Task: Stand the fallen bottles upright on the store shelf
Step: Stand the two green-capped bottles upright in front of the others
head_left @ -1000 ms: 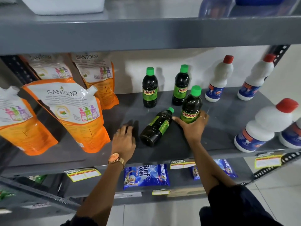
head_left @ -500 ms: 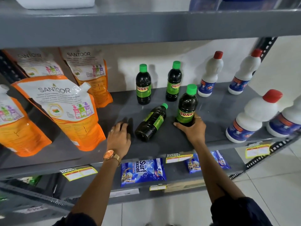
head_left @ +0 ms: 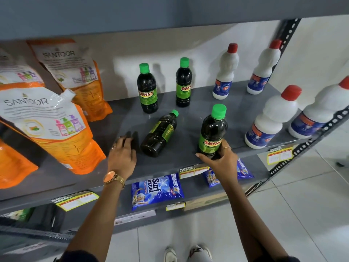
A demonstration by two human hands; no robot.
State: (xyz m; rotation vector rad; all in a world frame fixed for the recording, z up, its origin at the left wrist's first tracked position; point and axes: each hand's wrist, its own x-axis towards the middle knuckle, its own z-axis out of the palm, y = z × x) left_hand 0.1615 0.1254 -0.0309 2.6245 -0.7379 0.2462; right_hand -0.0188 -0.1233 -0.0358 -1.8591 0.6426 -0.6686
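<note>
A dark bottle with a green cap and label [head_left: 159, 134] lies on its side in the middle of the grey shelf [head_left: 188, 154], cap pointing back right. My left hand [head_left: 122, 157] rests flat on the shelf just left of its base, holding nothing. My right hand [head_left: 219, 159] grips the base of an upright dark green-capped bottle [head_left: 213, 131] near the shelf's front edge. Two more such bottles [head_left: 147, 87] [head_left: 183, 82] stand upright at the back.
Orange Santoor refill pouches [head_left: 49, 121] lean at the left. White bottles with red caps [head_left: 272, 118] stand at the right, up to the shelf's end post. Blue detergent packets [head_left: 156, 190] lie on the lower shelf. Another shelf hangs close overhead.
My right hand has drawn the upright bottle a little forward and right, toward the front edge. My left hand and the lying bottle stay where they were.
</note>
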